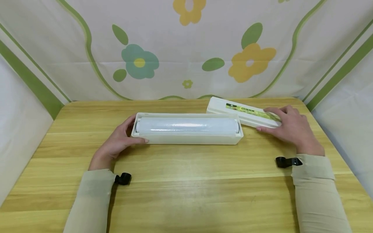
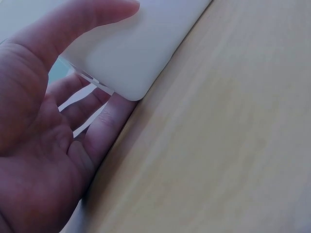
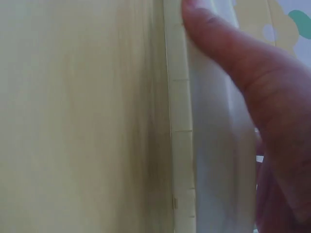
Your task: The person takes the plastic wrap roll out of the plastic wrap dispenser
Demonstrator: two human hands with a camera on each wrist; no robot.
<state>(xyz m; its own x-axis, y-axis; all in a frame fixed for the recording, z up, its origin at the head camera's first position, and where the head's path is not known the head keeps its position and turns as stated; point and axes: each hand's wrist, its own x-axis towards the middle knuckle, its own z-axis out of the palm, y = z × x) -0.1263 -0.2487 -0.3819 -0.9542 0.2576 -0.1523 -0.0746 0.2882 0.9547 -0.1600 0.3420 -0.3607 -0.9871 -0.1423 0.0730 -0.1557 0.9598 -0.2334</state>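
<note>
Fingers [image 2: 107, 119] of the left hand [image 1: 118, 137] wrap the left end of the white box [image 1: 186, 139], thumb along its near wall and the others around its end, so the grip spans the box's width. That hold probably keeps the box steady without covering its open top. Inside the box lies a shiny roll [image 1: 186, 126] (cling film, by the look of it), running nearly the full length; its 2 ends sit just inside the box's end walls, which likely keeps it lined up.

To the right of the box and a little behind it, slanting away, is the long white lid [image 1: 217, 103] with a green label [image 1: 247, 111]. The right hand [image 1: 291, 127] grips the lid's end farthest from the box, thumb on the near edge and fingers reaching over the top, a hold that seems suited to steering it from 1 end. The lid's other end is just behind the box's right corner; whether they touch, I cannot tell. The box rests on the wooden tabletop [image 1: 186, 200], its open side up, presumably so the roll stays reachable.
</note>
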